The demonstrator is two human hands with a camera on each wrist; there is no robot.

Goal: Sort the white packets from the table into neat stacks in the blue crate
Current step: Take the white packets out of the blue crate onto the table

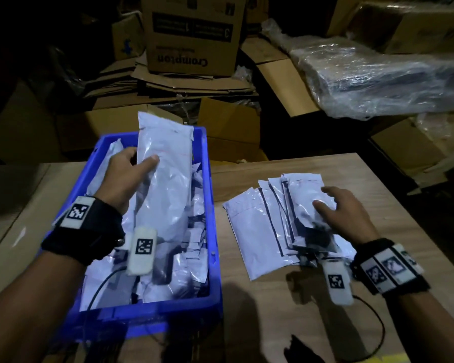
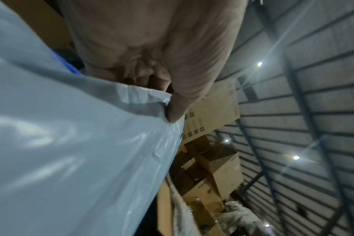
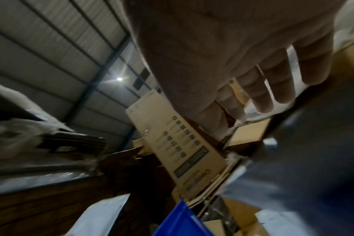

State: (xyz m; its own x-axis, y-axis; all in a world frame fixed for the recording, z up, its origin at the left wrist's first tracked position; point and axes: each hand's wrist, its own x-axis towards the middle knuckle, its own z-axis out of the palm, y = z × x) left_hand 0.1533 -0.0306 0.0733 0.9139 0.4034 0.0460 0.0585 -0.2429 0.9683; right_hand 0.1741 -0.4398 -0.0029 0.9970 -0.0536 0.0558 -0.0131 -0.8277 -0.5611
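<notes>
In a dim storeroom walled with cardboard boxes [image 1: 192,35], my left hand [image 1: 123,176] grips a long white packet [image 1: 163,179] above the blue crate [image 1: 212,231], thumb across its face and fingers behind; the left wrist view shows the thumb [image 2: 176,110] pinching the plastic edge. The packet stands tilted, its top end reaching past the crate's far wall, over a jumble of packets already inside. My right hand [image 1: 338,213] lies spread and relaxed on the fanned pile of packets [image 1: 268,226] waiting on the wooden table [image 1: 273,323], pressing rather than gripping; the right wrist view shows its fingers [image 3: 263,89] straight and apart. The risk, as I read it, is in the crate: the contents look heaped, not stacked, so a slick packet laid on that uneven bed could slide askew or lean on the wall. Its overhanging end may also catch the rim. On the table, a careless pull could drag several overlapping packets along at once.
</notes>
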